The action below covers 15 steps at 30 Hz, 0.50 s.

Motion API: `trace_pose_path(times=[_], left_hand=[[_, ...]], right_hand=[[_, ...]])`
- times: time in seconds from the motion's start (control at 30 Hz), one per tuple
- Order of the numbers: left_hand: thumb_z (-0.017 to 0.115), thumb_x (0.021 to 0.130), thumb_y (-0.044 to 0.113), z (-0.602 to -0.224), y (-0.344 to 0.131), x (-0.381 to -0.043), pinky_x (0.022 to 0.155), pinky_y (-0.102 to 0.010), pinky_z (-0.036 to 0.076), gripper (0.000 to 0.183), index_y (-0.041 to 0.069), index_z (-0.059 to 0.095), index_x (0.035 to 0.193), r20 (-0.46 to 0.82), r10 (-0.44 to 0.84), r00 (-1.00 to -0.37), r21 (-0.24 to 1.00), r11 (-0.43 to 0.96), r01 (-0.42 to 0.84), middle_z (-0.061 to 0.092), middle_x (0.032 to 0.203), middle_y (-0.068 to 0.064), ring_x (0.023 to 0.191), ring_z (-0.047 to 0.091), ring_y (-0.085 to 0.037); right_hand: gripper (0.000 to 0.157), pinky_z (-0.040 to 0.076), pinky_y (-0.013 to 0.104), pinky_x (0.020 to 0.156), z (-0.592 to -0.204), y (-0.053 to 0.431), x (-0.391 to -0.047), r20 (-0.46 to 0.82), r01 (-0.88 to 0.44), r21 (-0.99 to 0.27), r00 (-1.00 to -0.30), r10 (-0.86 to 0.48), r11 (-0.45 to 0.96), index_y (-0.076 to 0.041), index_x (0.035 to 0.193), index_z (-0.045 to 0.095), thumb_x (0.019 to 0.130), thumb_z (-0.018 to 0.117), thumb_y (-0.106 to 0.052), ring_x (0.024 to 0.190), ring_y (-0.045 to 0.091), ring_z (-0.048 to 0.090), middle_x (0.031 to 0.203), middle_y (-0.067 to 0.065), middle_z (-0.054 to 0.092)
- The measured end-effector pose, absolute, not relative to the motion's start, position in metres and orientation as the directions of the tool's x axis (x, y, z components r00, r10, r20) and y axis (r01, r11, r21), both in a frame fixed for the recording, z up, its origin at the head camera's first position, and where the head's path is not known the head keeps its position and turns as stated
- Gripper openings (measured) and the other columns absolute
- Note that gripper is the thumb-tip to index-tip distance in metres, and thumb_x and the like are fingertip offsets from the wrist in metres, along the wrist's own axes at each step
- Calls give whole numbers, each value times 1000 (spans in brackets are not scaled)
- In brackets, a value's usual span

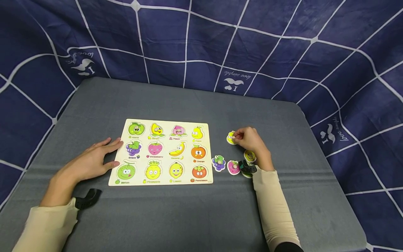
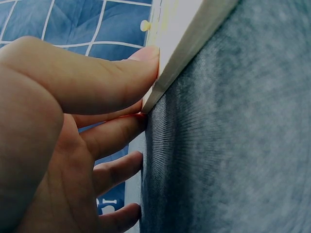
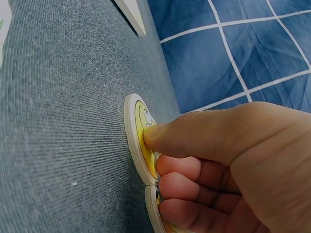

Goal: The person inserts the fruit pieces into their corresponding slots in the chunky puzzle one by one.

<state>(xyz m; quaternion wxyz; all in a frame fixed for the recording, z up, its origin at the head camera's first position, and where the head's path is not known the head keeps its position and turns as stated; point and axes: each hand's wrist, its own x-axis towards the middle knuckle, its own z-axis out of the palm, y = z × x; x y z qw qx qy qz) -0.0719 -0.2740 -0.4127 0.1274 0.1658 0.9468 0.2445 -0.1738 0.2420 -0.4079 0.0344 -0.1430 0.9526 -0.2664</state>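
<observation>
A pale wooden fruit puzzle board (image 1: 160,152) lies flat, printed with named fruits in rows. My left hand (image 1: 91,159) rests at its left edge, fingers fairly straight, with the thumb touching the board's side in the left wrist view. My right hand (image 1: 250,140), right of the board, pinches a yellow puzzle piece (image 3: 140,141) that lies on the cloth. Its thumb is on the piece's face and the other fingers are curled; the grip point is partly hidden. A second piece (image 3: 153,208) touches that one, mostly behind the fingers.
A grape piece (image 1: 218,163) sits by the board's right edge, beside a strawberry piece (image 1: 233,167). Under the right wrist are a round yellow piece (image 1: 250,156) and a partly covered green piece (image 1: 247,175). Grey cloth (image 1: 176,217) covers the table; a blue checked curtain (image 1: 207,45) hangs behind.
</observation>
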Motion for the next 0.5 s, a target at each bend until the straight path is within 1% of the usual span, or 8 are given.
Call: trace_pose_path(times=[0.27, 0.5], left_hand=[[76, 86, 16, -414, -274, -73, 104, -74, 19, 75, -6, 39, 147, -153, 383, -911, 502, 824, 262, 33, 153, -27, 140, 24, -54], [76, 86, 17, -414, -275, -73, 104, -74, 19, 75, -6, 39, 148, -155, 381, -911, 506, 823, 259, 33, 153, -27, 140, 23, -54]], right_hand=[[6, 45, 22, 58, -409, 242, -174, -14, -229, -522, -961, -277, 822, -2, 83, 73, 83, 74, -7, 63, 11, 56, 70, 1, 66], [6, 46, 23, 58, -406, 241, -175, -9, -244, -520, -956, -292, 818, -1, 83, 73, 82, 74, -6, 63, 12, 56, 70, 2, 65]])
